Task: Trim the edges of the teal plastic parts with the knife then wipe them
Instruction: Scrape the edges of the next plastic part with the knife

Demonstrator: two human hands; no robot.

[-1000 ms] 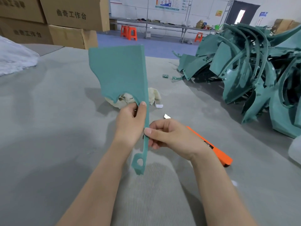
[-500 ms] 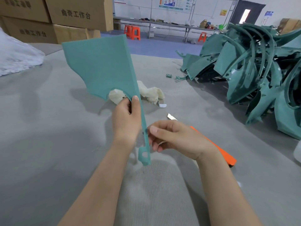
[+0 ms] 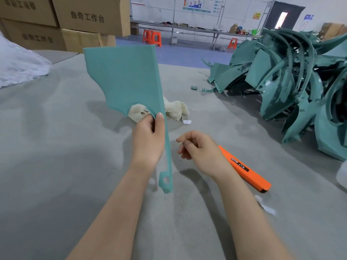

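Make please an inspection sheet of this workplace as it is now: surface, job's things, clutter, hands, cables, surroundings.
Surface: grey fabric-covered table, small white scraps on it.
Job's things: teal part held upright; orange knife lying on the table by the right wrist; cream cloth crumpled behind the part; pile of teal parts at right.
Clutter: small teal offcut; white plastic bag far left.
Hands: left hand grips the part's narrow stem; right hand apart from it, fingers loosely curled, nothing seen in it.
Cables: nothing seen.
Surroundings: stacked cardboard boxes; orange stools.
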